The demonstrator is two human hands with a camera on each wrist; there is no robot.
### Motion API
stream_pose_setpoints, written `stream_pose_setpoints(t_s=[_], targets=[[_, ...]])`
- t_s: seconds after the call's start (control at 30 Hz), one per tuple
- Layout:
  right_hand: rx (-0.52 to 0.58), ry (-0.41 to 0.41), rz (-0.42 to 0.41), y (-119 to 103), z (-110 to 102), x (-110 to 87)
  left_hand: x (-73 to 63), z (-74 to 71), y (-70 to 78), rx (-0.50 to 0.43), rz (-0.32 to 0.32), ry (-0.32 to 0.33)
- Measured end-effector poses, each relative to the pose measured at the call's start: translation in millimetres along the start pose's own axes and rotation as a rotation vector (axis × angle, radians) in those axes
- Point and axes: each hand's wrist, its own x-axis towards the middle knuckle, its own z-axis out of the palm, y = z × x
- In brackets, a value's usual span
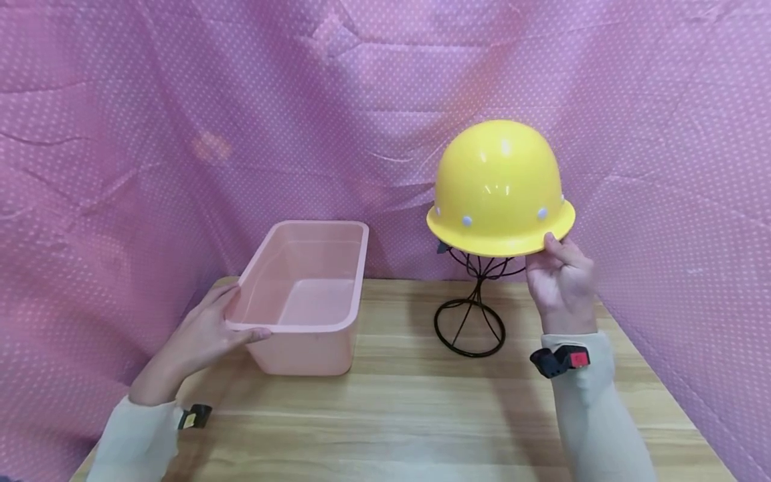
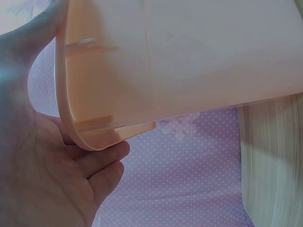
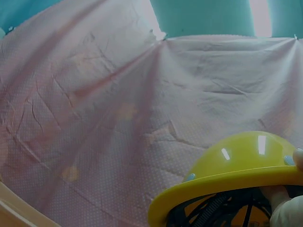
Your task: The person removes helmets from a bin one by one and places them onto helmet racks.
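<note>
A yellow hard hat (image 1: 498, 184) is over a black wire stand (image 1: 478, 294), hiding its top; I cannot tell whether they touch. My right hand (image 1: 565, 284) pinches the hat's brim at the right, thumb on the outside and fingers beneath. Dark inner straps (image 3: 213, 210) show under the brim in the right wrist view. On the left, a pink plastic bin (image 1: 304, 351) sits on the table, with nothing visible inside. My left hand (image 1: 207, 331) grips its near left corner. In the left wrist view, fingers (image 2: 106, 182) curl under the bin's rim.
The wooden table (image 1: 397, 422) runs from the bin to the right edge, with bare wood between bin and stand. Pink dotted cloth (image 1: 385, 120) hangs behind and along both sides. Small cameras (image 1: 560, 361) are strapped to both wrists.
</note>
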Motion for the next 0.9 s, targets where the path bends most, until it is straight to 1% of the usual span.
stream_pose_setpoints(t_s=[0.1,0.37,0.57,0.7,0.8,0.9], targets=[[-0.003,0.021,0.007,1,-4,-4.2,0.3,0.7,0.6,0.001,0.008,0.014],[0.006,0.045,0.037,2,-15,-18.5,-1.5,-2.2,2.4,0.000,0.000,0.005],[0.016,0.070,0.033,3,-21,-27.2,-1.4,-4.1,3.8,-0.003,0.019,0.031],[0.020,0.069,0.039,4,-24,-31.4,-1.5,-4.7,3.6,-0.002,0.025,0.040],[0.003,0.057,0.044,5,-28,-32.7,-1.6,-5.1,3.1,0.004,0.023,0.041],[-0.014,0.064,0.053,5,-32,-33.9,-3.0,-4.8,2.5,-0.005,0.016,0.038]])
